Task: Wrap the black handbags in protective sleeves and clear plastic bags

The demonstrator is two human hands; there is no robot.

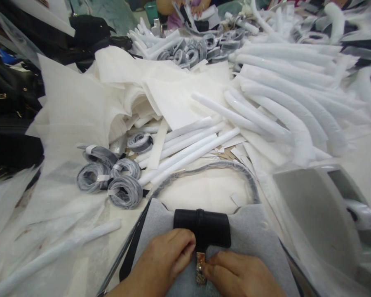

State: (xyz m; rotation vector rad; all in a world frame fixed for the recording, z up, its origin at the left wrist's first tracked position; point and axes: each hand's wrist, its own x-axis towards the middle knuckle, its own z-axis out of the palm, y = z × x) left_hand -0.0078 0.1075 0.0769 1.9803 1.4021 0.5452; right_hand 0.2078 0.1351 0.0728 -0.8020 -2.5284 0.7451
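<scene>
In front of me lies a handbag covered by a grey felt sheet (160,222), with its plastic-wrapped handle (218,165) arching away from me. A black flap strap (216,231) pokes through the sheet, and a gold metal clasp (200,270) sits just below it. My left hand (170,255) is curled closed at the strap's lower left edge; what its fingers pinch, if anything, is hidden. My right hand (231,270) has its fingertips pressed together against the clasp's right side, gripping its edge.
Left of the bag are several rolled, wrapped straps (125,192). White wrapped tubes (191,154) and a large tube pile (284,86) lie beyond. White paper sheets (80,95) stack at left. A grey plastic-covered device (312,210) stands at right. Another person's hands (200,8) work at the far side.
</scene>
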